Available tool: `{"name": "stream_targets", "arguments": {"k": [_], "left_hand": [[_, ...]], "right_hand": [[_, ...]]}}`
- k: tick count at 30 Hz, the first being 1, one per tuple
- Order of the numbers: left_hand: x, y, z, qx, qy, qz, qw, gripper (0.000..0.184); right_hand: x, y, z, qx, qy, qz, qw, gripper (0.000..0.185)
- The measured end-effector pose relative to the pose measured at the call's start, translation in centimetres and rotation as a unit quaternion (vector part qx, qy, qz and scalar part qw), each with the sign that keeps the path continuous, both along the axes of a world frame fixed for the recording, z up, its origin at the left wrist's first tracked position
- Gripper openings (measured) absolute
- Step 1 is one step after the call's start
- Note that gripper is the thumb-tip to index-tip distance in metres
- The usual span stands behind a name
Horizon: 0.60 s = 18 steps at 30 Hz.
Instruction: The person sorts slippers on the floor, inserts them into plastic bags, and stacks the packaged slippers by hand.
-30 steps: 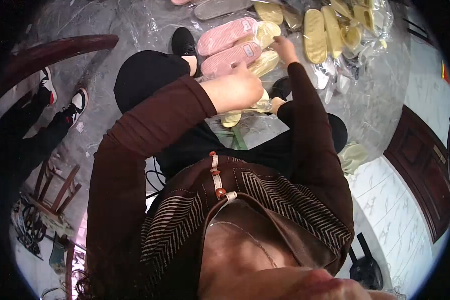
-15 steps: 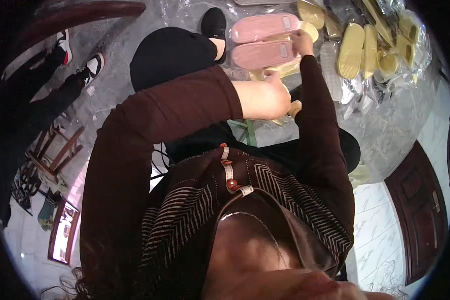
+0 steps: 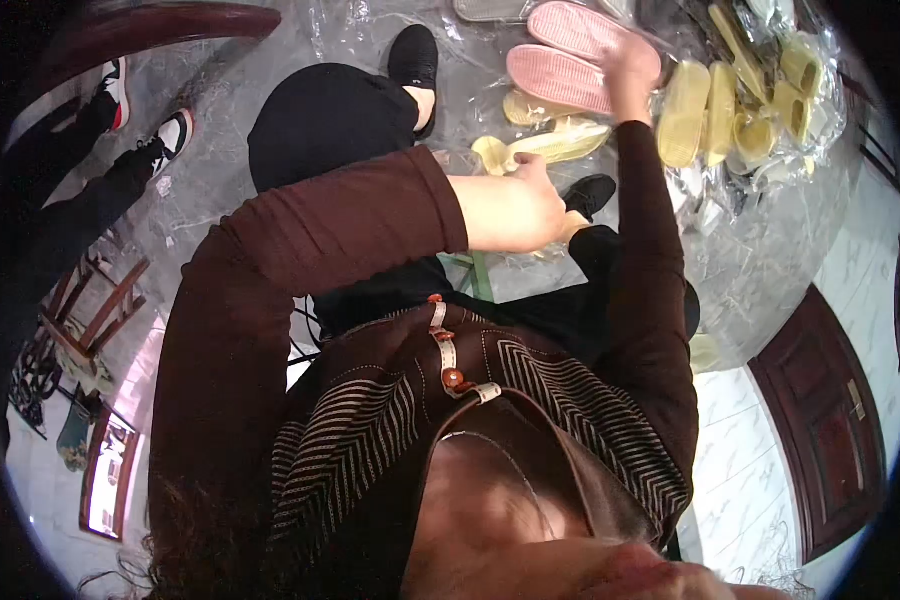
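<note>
My right hand [image 3: 632, 68], smeared by motion, is closed over the right ends of two pink slippers [image 3: 562, 78]. Their ribbed undersides face up, and they lie side by side. Below them, my left hand [image 3: 538, 205] is curled, with most of its fingers hidden from view. Its upper fingertip is at a yellow slipper [image 3: 570, 146] in clear plastic; whether the hand grips it or the wrapping does not show. Another yellow slipper [image 3: 532, 108] pokes out from under the pink ones.
Several yellow slippers [image 3: 684, 115] in clear wrapping lie to the right on the plastic-covered floor [image 3: 760, 260]. My shoe [image 3: 412, 65] is at the upper left of the work. Another person's shoes [image 3: 173, 140] and a wooden stool [image 3: 95, 310] are farther left.
The pink slippers have shifted right and turned from label side up to soles up, moved by my right hand. More of the yellow slipper beside my left hand is uncovered.
</note>
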<state>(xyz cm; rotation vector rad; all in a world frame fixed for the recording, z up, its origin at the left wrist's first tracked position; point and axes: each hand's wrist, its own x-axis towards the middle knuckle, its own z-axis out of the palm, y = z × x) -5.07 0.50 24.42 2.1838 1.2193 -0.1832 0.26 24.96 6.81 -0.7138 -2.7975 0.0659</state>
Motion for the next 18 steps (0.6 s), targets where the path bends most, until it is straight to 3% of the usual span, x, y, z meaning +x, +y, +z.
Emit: {"name": "stream_targets", "arguments": {"k": [2,4,5,7,8,11,15,18], "left_hand": [[0.0,0.4,0.3,-0.047,0.01,-0.014,0.999,0.019],[0.2,0.9,0.5,-0.135,0.02,-0.053,0.989,0.031],[0.4,1.0,0.5,-0.141,0.023,-0.052,0.988,0.031],[0.7,1.1,0.5,-0.15,0.026,-0.072,0.986,0.026],[0.6,1.1,0.5,-0.151,0.028,-0.082,0.985,0.025],[0.2,1.5,0.7,-0.166,0.021,-0.08,0.983,0.026],[-0.5,1.5,0.6,-0.177,0.01,-0.079,0.981,0.028],[0.2,1.4,0.2,-0.184,0.019,-0.062,0.981,0.029]], "right_hand": [[-4.1,-4.3,-2.3,-0.078,-0.071,0.126,0.986,0.029],[-6.8,-8.8,-3.7,-0.03,-0.061,0.234,0.97,0.026],[-8.1,-10.2,-4.4,-0.035,-0.056,0.236,0.97,0.026],[-10.3,-11.9,-5.7,0.007,-0.263,0.339,0.903,0.024],[-10.8,-12.0,-6.8,0.006,-0.26,0.339,0.904,0.024],[-10.9,-11.2,-9.4,0.171,-0.404,0.351,0.827,0.024],[-9.3,-7.8,-9.3,0.143,-0.416,0.326,0.837,0.023],[-8.3,-6.1,-8.1,0.076,-0.513,0.266,0.812,0.024]]}}
